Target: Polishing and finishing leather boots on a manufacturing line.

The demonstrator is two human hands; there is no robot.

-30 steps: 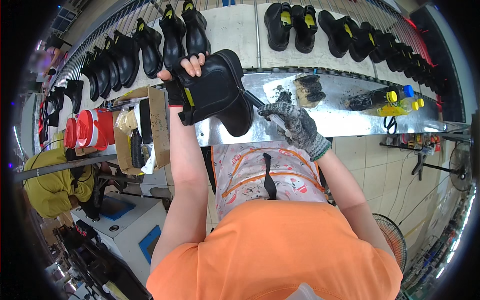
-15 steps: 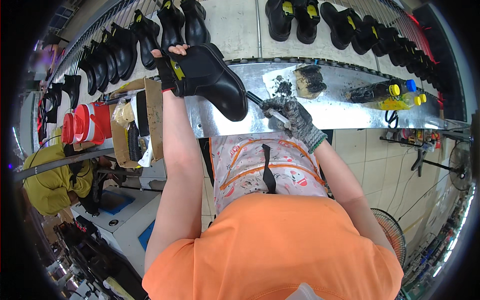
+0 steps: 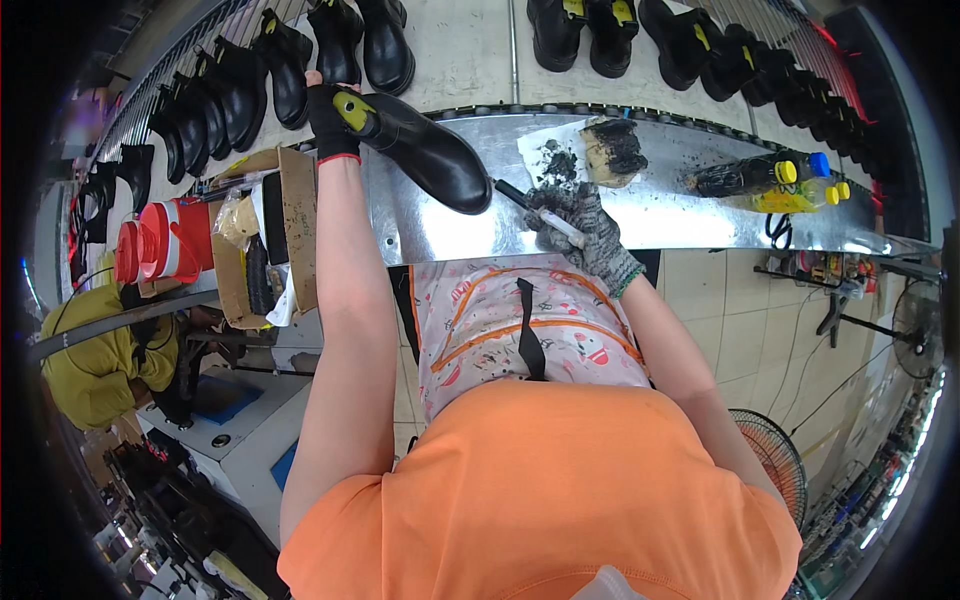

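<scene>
My left hand (image 3: pixel 333 122), in a black fingerless glove, is closed on the ankle end of a black boot (image 3: pixel 428 155). A yellow-green patch shows inside the boot's opening, and its toe points right toward my other hand. My right hand (image 3: pixel 590 235), in a grey knitted glove stained dark, is closed round a slim brush-like tool with a white handle (image 3: pixel 560 226) and a black front end. That black end is close to the boot's toe; whether it touches, I cannot tell. Beyond my right hand lie a white sheet with black smears (image 3: pixel 553 160) and a blackened sponge-like block (image 3: pixel 614 153).
More black boots (image 3: pixel 388 45) stand in rows on the conveyor (image 3: pixel 460 60) behind the metal ledge (image 3: pixel 680 215). Bottles with yellow and blue caps (image 3: pixel 760 175) lie at the right. A cardboard box (image 3: pixel 300 230) and red jug (image 3: pixel 180 240) are at left, near another person in yellow-green (image 3: pixel 90 350).
The boot has been turned in my left hand, so its opening now faces up more and its upper is shown from above. My right hand stays close to the toe with the tool.
</scene>
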